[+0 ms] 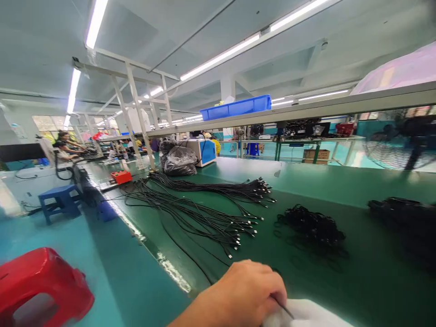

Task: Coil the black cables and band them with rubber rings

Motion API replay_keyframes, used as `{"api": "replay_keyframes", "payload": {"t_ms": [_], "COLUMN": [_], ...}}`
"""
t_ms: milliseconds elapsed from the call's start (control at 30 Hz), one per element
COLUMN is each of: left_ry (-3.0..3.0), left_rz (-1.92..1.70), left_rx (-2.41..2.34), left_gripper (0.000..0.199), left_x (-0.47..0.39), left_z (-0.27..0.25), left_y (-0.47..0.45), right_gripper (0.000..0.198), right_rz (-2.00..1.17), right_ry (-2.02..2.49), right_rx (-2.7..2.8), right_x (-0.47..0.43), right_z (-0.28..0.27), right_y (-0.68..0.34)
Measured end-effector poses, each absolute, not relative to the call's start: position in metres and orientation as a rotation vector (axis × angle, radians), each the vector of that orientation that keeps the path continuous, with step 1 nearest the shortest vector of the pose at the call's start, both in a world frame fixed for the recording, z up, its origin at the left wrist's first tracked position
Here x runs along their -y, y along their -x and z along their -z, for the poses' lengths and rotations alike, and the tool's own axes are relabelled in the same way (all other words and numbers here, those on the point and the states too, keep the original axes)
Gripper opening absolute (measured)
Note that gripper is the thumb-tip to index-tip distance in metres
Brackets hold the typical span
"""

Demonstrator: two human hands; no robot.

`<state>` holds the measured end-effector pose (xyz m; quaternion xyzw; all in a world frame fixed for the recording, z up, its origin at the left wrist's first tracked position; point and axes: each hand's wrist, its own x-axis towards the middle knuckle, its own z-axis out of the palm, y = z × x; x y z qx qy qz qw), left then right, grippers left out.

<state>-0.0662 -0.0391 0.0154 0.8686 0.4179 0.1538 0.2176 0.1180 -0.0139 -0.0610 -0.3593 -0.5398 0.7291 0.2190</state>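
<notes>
My left hand (243, 293) reaches in from the bottom edge, its fingers curled closed. A thin piece of black cable (283, 307) shows at the fingertips, in its grip. Touching or just beside the fingers is a white shape (315, 313), cut off by the frame; I cannot tell what it is. My right hand does not show. Beyond my left hand, loose black cables (200, 218) with pale metal connector ends lie fanned across the green tabletop (259, 250). To their right is a tangled heap of thin black loops (311, 227).
Another dark pile (405, 222) lies at the right. Farther back are a red box (121, 176), a dark plastic bag (180, 159) and a blue-and-white machine (206, 152). A shelf with a blue tray (236, 108) spans above. A red stool (44, 286) stands lower left.
</notes>
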Motion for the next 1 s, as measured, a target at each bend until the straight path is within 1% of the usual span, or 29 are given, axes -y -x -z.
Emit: {"api": "replay_keyframes", "payload": {"t_ms": [67,133,200,233,333,467,600,667,733,800,900,1000], "left_ry": [-2.4,-2.359,-2.332,-2.319,-2.248,-2.229,-2.243,-2.292,-2.395,-2.499,-2.572,-2.732], "left_rz": [-0.465,-0.433,-0.387,-0.381,-0.404,-0.436,-0.491,-0.515,-0.51,-0.474,-0.458,-0.484], "left_rx": [-1.199,-1.219,-1.194,-1.174,-1.112,-1.027,-1.028,-1.064,-1.168,-1.37,-1.673,-1.724], "left_gripper": [0.016,0.012,0.013,0.015,0.018,0.02,0.017,0.02,0.028,0.034,0.033,0.029], "left_x": [0.039,0.035,0.027,0.024,0.015,0.009,0.004,0.002,-0.001,-0.004,-0.013,-0.019], "left_z": [-0.017,-0.019,-0.021,-0.021,-0.024,-0.027,-0.022,-0.013,0.0,0.016,0.043,0.069], "left_y": [0.051,0.044,0.04,0.038,0.033,0.026,0.02,0.019,0.025,0.04,0.075,0.105], "right_gripper": [0.038,0.042,0.046,0.045,0.042,0.042,0.041,0.042,0.041,0.039,0.029,0.025], "right_rz": [-2.081,-2.178,-2.497,-2.569,-2.686,-2.788,-2.738,-2.678,-2.544,-2.342,-2.104,-1.876], "right_ry": [1.02,1.004,0.681,0.552,0.319,0.217,0.259,0.261,0.209,0.095,-0.147,-0.078], "right_rx": [1.447,1.356,1.122,1.04,0.908,0.903,0.964,1.021,1.046,1.008,0.803,0.621], "right_x": [0.02,0.026,0.027,0.026,0.02,0.015,0.016,0.017,0.014,0.009,-0.002,-0.015], "right_z": [0.073,0.087,0.099,0.102,0.102,0.097,0.101,0.095,0.078,0.052,0.016,-0.002], "right_y": [-0.118,-0.116,-0.113,-0.113,-0.113,-0.115,-0.117,-0.124,-0.137,-0.155,-0.183,-0.206]}}
